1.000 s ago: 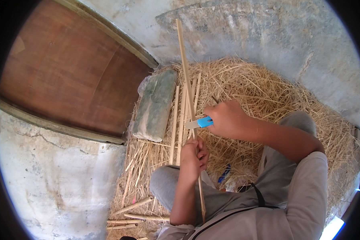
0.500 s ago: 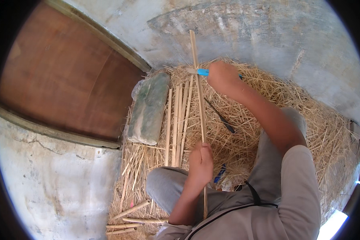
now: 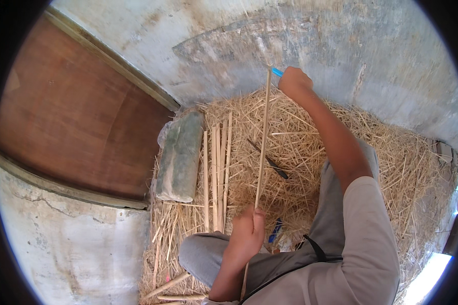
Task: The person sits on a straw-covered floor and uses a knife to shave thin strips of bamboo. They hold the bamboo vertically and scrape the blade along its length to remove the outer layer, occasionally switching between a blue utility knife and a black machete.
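My left hand (image 3: 246, 235) is closed around the lower part of a long, thin bamboo strip (image 3: 264, 132), which stretches away from me toward the wall. In my right hand (image 3: 296, 84), fingers wrapped round it, is a knife with a blue handle (image 3: 277, 71). The knife is at the strip's far end; its blade is hard to make out there. Below the strip, a dark, slender tool (image 3: 276, 168) lies on the straw. A small blue object (image 3: 275, 230) rests close to my left hand, its kind unclear.
Straw (image 3: 300, 147) covers the ground around my bent legs. Several pale strips (image 3: 219, 178) lie side by side to the left, next to a greenish plastic-wrapped block (image 3: 180, 157). A brown wooden panel (image 3: 81, 112) and a stained wall (image 3: 229, 56) bound the space.
My right hand with the knife has moved up and right to the far end of the strip. The strip has turned, its far end now lower and further right.
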Available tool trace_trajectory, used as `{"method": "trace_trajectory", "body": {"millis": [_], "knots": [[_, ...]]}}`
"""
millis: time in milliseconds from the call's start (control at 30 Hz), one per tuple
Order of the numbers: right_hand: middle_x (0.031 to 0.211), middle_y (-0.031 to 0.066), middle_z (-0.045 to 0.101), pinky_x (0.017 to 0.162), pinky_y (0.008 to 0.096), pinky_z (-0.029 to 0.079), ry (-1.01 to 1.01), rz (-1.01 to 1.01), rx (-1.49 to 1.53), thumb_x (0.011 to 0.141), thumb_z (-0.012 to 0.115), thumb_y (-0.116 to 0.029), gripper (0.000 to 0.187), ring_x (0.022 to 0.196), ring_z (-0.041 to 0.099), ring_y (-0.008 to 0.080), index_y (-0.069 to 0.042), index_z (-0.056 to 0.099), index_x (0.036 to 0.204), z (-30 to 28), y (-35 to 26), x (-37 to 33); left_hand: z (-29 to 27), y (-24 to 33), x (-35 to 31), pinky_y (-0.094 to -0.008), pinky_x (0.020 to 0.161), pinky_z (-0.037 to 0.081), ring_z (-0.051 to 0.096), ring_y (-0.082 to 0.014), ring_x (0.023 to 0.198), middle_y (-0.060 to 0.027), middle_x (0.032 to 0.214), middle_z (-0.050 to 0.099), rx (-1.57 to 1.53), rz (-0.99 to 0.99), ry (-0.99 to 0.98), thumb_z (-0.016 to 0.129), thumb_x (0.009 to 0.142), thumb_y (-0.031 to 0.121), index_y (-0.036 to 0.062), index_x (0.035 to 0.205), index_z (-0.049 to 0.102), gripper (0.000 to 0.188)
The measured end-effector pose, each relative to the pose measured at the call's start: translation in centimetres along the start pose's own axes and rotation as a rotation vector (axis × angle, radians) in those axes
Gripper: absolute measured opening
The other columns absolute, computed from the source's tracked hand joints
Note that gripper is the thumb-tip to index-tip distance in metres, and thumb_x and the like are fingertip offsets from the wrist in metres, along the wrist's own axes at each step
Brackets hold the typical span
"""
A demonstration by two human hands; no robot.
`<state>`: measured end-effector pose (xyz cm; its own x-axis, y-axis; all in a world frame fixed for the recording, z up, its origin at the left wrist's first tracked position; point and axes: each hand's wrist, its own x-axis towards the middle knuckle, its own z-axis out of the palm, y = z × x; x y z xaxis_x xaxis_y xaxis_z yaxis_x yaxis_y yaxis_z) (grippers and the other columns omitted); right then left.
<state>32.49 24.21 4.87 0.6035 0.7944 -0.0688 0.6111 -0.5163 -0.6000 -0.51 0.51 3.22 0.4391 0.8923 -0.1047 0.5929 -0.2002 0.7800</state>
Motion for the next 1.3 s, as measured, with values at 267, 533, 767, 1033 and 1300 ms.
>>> {"method": "trace_trajectory", "body": {"millis": [267, 533, 767, 1033, 1300], "knots": [[0.083, 0.0141, 0.073, 0.064, 0.0411, 0.055, 0.028, -0.059, 0.203, 0.093, 0.062, -0.025, 0.028, 0.068, 0.068, 0.025, 0.0, 0.073, 0.099, -2.3, 2.9, 0.8, -2.3, 0.9, -1.5, -0.0291, 0.049, 0.043, 0.049, -0.014, 0.051, -0.0056, 0.065, 0.049, -0.593, -0.207, -0.112, 0.032, 0.109, 0.025, -0.0009, 0.098, 0.056, 0.037], [0.059, 0.0167, 0.061, 0.052, 0.0421, 0.048, -0.221, -0.809, 0.21, 0.088, 0.065, -0.019, 0.023, 0.048, 0.058, 0.0272, 0.003, 0.07, 0.081, 2.0, -1.9, -12.9, -1.9, 0.0, -0.1, -0.0263, 0.046, 0.041, 0.045, -0.0103, 0.054, -0.0054, 0.07, 0.049, -0.829, -0.234, 0.008, 0.031, 0.112, 0.036, 0.0045, 0.093, 0.049, 0.041], [0.06, 0.0133, 0.063, 0.054, 0.0428, 0.053, -0.254, -0.811, -0.096, 0.086, 0.067, -0.021, 0.021, 0.053, 0.065, 0.0285, -0.003, 0.071, 0.077, 1.3, -3.1, -12.1, -0.4, 0.7, 0.2, -0.0277, 0.05, 0.037, 0.041, -0.0094, 0.053, -0.0007, 0.06, 0.044, -0.184, 0.006, 0.248, 0.037, 0.111, 0.036, 0.0059, 0.076, 0.047, 0.047], [0.056, 0.0113, 0.059, 0.048, 0.0411, 0.049, -0.113, -0.664, -0.118, 0.083, 0.067, -0.014, 0.016, 0.047, 0.058, 0.0258, -0.003, 0.069, 0.072, -0.2, -2.6, -7.7, 0.5, 1.5, -0.4, -0.042, 0.05, 0.04, 0.051, -0.0339, 0.05, -0.0188, 0.059, 0.05, 0.028, 0.059, 0.235, 0.043, 0.11, 0.028, 0.0, 0.081, 0.05, 0.041], [0.063, 0.0149, 0.065, 0.054, 0.0434, 0.052, 0.049, -0.606, -0.051, 0.084, 0.065, -0.018, 0.018, 0.054, 0.064, 0.0309, -0.004, 0.072, 0.075, -0.7, -2.6, -3.8, 0.0, 2.3, -0.6, -0.0425, 0.048, 0.04, 0.052, -0.0311, 0.048, -0.0173, 0.058, 0.051, 0.011, 0.053, 0.216, 0.045, 0.109, 0.026, 0.0004, 0.082, 0.051, 0.038]]}}
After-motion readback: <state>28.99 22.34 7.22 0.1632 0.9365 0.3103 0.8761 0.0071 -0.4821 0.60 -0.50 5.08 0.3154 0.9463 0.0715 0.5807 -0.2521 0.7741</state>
